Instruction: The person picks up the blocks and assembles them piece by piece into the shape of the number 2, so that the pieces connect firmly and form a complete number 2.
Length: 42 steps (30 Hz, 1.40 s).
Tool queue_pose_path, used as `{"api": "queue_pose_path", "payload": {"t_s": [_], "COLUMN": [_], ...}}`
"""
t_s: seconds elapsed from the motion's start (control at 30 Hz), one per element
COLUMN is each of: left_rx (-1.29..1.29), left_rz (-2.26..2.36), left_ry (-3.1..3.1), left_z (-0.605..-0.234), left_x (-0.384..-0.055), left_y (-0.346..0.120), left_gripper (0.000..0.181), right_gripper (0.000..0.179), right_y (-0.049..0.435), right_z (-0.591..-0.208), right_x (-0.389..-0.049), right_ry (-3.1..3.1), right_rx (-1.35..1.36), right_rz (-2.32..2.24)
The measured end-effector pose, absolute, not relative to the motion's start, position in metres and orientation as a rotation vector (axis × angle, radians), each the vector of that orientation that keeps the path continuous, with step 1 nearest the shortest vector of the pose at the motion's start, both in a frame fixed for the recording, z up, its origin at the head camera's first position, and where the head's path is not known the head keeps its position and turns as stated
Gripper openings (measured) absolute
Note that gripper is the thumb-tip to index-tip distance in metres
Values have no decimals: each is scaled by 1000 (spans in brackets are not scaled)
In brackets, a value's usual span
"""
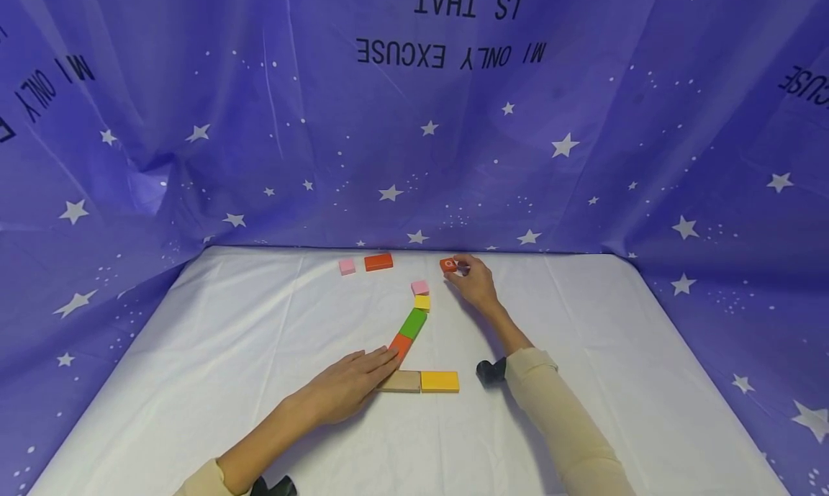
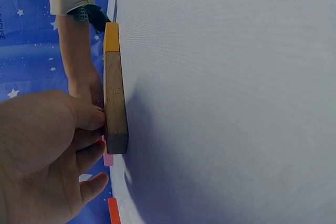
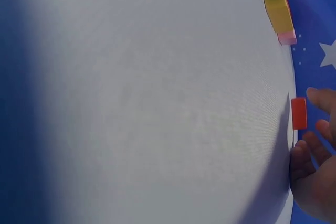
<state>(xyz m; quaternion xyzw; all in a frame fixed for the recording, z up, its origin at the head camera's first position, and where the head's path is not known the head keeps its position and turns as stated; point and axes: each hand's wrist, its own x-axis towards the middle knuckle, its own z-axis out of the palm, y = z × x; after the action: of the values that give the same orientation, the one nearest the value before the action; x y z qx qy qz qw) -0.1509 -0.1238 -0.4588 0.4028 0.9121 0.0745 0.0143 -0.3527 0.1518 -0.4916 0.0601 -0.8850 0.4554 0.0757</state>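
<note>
Head view: your right hand (image 1: pixel 478 283) frames the small red block with a white ring mark (image 1: pixel 448 265), near the far edge of the white-covered table (image 1: pixel 648 409)

Your right thumb and fingers stand either side of that block; you can't tell here whether they press on it. Your left hand (image 1: pixel 346 388) is well apart from the right, fingers laid straight over the near end of the orange-red block (image 1: pixel 401 343), beside the wood-grained block (image 1: pixel 403 381). Judging by its crisp edges, the ring-marked piece should be light, stiff and hard to damage, though its smooth-looking faces may slip under dry fingertips. Pinch it lightly by two opposite side faces, midway along, keeping your knuckles clear of the nearer pink block (image 1: pixel 419 288)
</note>
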Motion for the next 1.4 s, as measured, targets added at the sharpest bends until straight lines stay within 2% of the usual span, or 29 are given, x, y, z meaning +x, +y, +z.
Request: {"api": "queue_pose_path", "payload": {"t_s": [1.4], "left_rx": [1245], "left_rz": [268], "left_ry": [2826], "left_z": [-462], "left_x": [-151], "left_y": [-125], "left_gripper": [51], "right_gripper": [41], "right_y": [143], "right_z": [-497], "right_x": [-359], "right_ry": [-2720], "right_rx": [77], "right_rz": [1189]}}
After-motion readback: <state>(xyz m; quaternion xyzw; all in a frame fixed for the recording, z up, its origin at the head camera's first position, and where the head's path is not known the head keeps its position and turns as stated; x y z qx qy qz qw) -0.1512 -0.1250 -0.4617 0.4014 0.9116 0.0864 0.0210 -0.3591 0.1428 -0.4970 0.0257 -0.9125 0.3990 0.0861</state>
